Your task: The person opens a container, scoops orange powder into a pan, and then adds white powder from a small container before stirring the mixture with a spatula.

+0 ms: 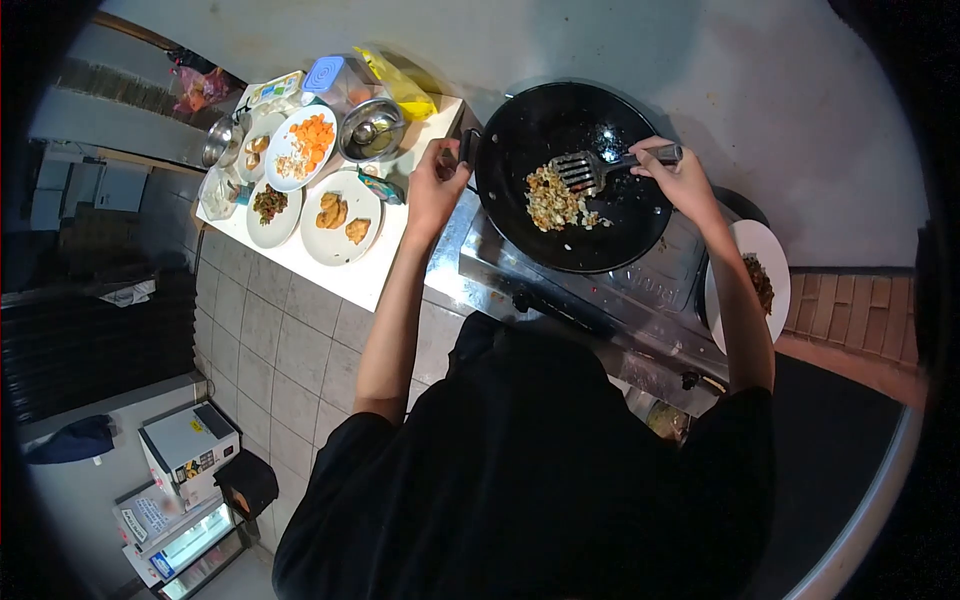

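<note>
A black wok [610, 235] sits on the metal gas stove [640, 285]. Chopped, pale yellow and browned food [552, 203] lies in a heap in its lower left part. My left hand [437, 188] is closed on the wok's side handle [469, 146]. In my right hand [675, 178] is the handle of a slotted spatula [588, 171], its blade touching the right side of the heap. A white plate [778, 245] with dark chopped food stands right of the wok, partly hidden under my right forearm.
On the white table [345, 278] at left are a plate of chopped orange food [283, 172], a plate of browned pieces [338, 245], a plate of dark greens [275, 232], a steel bowl [367, 155] and a lidded container [330, 78]. A wall [780, 110] rises behind the stove.
</note>
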`<state>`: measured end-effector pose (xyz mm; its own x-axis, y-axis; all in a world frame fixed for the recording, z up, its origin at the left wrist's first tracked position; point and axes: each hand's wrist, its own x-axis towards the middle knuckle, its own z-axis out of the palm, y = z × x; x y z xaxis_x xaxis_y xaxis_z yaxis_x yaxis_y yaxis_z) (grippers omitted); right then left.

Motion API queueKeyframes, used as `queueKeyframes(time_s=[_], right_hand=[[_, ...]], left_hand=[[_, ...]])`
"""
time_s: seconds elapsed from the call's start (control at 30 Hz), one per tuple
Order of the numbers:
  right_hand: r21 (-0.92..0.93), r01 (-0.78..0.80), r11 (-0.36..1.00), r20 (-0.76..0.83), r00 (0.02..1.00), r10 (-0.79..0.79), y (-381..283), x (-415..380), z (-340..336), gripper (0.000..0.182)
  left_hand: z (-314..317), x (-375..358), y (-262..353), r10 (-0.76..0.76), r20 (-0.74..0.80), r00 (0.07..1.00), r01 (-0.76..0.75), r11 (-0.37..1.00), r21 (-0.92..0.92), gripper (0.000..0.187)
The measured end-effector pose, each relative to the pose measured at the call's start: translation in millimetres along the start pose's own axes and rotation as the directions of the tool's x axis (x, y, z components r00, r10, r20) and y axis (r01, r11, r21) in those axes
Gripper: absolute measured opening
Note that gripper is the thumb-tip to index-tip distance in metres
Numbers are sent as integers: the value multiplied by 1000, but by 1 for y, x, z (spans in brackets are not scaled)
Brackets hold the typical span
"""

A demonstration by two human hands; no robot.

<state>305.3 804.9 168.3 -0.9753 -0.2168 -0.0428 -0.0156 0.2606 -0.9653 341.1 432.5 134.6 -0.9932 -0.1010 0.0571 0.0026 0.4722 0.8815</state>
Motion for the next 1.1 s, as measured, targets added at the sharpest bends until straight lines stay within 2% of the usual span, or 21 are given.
queueKeyframes(time_s=[0.2, 0.3, 0.33, 0.4, 0.43, 0.47, 0.53, 0.57, 0.6, 0.67, 0.73, 0.8, 0.87, 0.9, 0.93, 1.0, 1.07, 1.1], right_hand=[[-196, 130, 972, -2, 991, -133, -17, -20, 11, 15], [-237, 174, 956, -36, 982, -188, -24, -24, 15, 14], [-237, 174, 956, -36, 982, -188, -25, -21, 11, 14], [-358, 70, 931, -137, 983, -127, -32, -14, -1, 14], [-442, 64, 895, -166, 974, -152, -45, -13, -5, 16], [-442, 64, 895, -168, 974, -152, -46, -11, -7, 16], [-419, -108, 902, -180, 983, 34, -46, -2, -16, 18], [-293, -100, 951, -114, 991, 69, -28, 4, -20, 17], [-296, -94, 951, -111, 992, 64, -6, 5, -11, 17], [147, -35, 989, -120, 991, 53, 31, 0, 9, 15], [282, -55, 958, -144, 985, 99, 29, -13, 29, 15], [259, -50, 965, -162, 982, 94, 19, -29, 34, 16], [203, -300, 932, 14, 953, 304, 7, -43, 29, 15], [213, -337, 917, 29, 940, 339, -1, -50, 34, 14], [215, -337, 917, 22, 940, 340, 0, -50, 36, 14], [90, -301, 949, 100, 951, 292, 5, -48, 38, 12], [70, -256, 964, 30, 967, 255, -1, -49, 48, 11], [22, -173, 985, -56, 983, 174, 7, -46, 52, 12]], left_hand=[[-2, 0, 3, -2, 9, 1000, 2, 1000, 1, 35], [-3, 0, 4, -8, 16, 1000, 8, 1000, 4, 35], [-3, 1, 4, -8, 16, 1000, 8, 1000, 4, 35], [-3, 1, 2, -18, 14, 1000, 18, 1000, 22, 35], [-3, 0, 3, -18, 16, 1000, 18, 1000, 22, 35], [-3, -1, 5, -21, 13, 1000, 21, 1000, 11, 35], [-2, -1, 6, -21, 6, 1000, 21, 1000, -2, 35], [-2, 0, 5, 1, -1, 1000, -1, 1000, 30, 34], [-2, 0, 3, 24, -9, 1000, -23, 998, 63, 34], [-2, -2, 4, 23, -17, 1000, -22, 997, 70, 33], [-2, -1, 4, 24, -26, 999, -22, 996, 83, 33], [-1, -3, 1, 30, -26, 999, -30, 999, 22, 33], [-2, -4, 2, 22, -18, 1000, -22, 999, 28, 33], [-1, -4, 3, 21, -27, 999, -20, 999, 33, 33], [0, -4, 4, 21, -35, 999, -20, 999, 36, 33], [2, -4, 4, 27, -33, 999, -26, 999, 43, 33], [1, -4, 8, 38, -40, 998, -36, 998, 57, 33], [1, -5, 9, 26, -36, 999, -25, 999, 30, 33]])
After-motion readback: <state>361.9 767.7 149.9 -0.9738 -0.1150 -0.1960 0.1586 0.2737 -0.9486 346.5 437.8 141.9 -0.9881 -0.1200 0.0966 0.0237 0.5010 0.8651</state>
